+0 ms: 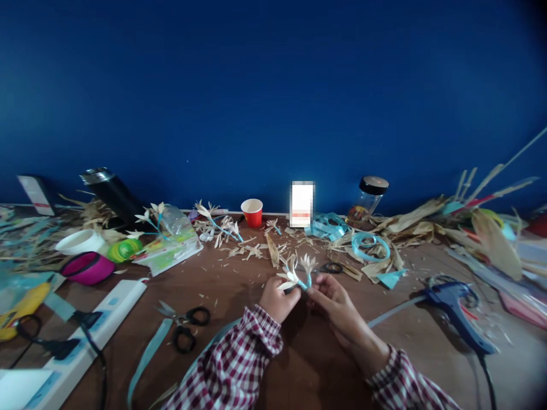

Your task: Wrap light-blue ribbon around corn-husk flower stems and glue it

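Note:
Between my hands is a small handmade flower sprig [306, 279], with pale husk-like petals and light blue wrapped stems. My left hand [278, 299] grips it from the left, its fingers closed by the petals. With thumb and fingers pinched, my right hand [339, 310] holds the blue stem from the right. Part of the stem is hidden by the fingers. Just beyond lies a dark-handled pair of scissors [332, 267], partly covered by my right hand. Another pair of scissors [183, 324] rests left of my left forearm, beside a light blue ribbon [147, 359].
At right lies a blue glue gun [459, 313]; a white power strip [102, 324] is at left. Along the wall stand a red paper cup [252, 214], a black bottle [113, 196] and a lidded jar [367, 202]. Ribbon rolls [371, 246] and dry husks [410, 219] lie back right.

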`<control>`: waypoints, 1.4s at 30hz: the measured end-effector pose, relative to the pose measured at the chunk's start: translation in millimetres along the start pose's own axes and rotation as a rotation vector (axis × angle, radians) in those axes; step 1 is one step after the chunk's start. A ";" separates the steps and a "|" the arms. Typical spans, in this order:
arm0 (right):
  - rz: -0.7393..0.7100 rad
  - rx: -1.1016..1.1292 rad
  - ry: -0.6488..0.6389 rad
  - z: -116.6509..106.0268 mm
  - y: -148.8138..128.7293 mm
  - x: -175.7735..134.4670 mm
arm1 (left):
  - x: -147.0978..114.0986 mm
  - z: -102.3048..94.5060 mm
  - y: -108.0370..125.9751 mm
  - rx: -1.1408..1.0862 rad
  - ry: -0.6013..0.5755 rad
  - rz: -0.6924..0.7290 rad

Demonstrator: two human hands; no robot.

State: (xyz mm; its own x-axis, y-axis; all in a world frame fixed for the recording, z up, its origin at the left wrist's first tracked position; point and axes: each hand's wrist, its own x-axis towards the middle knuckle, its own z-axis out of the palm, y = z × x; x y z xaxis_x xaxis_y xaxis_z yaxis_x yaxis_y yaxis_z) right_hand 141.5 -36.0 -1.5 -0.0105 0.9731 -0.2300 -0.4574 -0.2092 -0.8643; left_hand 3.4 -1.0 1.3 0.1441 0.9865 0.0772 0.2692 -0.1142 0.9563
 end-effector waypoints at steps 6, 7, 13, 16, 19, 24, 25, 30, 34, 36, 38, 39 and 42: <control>-0.013 -0.011 -0.017 1.4 -2.8 -1.5 | -0.6 -4.9 5.8 -0.095 -0.173 -0.085; -0.021 -0.020 -0.019 1.4 -3.2 -1.5 | -1.0 -5.6 6.8 -0.122 -0.196 -0.102; -0.080 -0.138 0.039 0.6 -2.9 -0.9 | -1.7 -4.7 8.6 -0.131 -0.163 -0.174; -0.061 -0.194 0.027 -0.1 -3.4 -0.5 | 0.2 -4.3 5.8 -0.106 -0.177 -0.169; -0.033 -0.200 -0.006 0.3 -4.6 -0.4 | 1.9 -4.0 1.0 -0.095 -0.207 -0.129; 0.004 -0.121 0.008 3.7 -6.0 -2.2 | -0.8 -0.2 -1.5 -0.114 -0.202 -0.125; 0.009 -0.096 0.011 4.5 -6.1 -2.7 | -1.9 0.8 -0.5 -0.115 -0.192 -0.133; 0.002 -0.033 0.000 6.2 -7.4 -4.1 | -5.0 4.0 4.1 -0.172 -0.136 -0.169; 0.016 -0.016 -0.004 5.8 -8.1 -4.4 | -3.4 5.8 -0.1 -0.230 -0.114 -0.223; 0.024 -0.009 -0.001 5.4 -7.8 -4.5 | -2.4 6.1 -2.9 -0.226 -0.111 -0.244; 0.023 -0.006 -0.001 5.1 -7.2 -4.5 | -1.9 6.0 -4.7 -0.193 -0.094 -0.245; 0.019 -0.007 0.000 5.1 -6.8 -4.5 | -1.9 5.9 -5.1 -0.171 -0.076 -0.240; 0.009 -0.014 0.005 5.2 -5.6 -4.2 | -2.2 5.5 -4.5 -0.112 -0.024 -0.219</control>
State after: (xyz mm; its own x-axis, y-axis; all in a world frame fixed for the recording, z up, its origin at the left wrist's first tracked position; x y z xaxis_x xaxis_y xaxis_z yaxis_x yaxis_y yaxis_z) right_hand 139.5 -38.4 6.6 -0.0098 0.9706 -0.2403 -0.4446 -0.2195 -0.8684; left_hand 7.1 -3.4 -4.7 0.1174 0.9831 -0.1408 0.1891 0.1171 0.9750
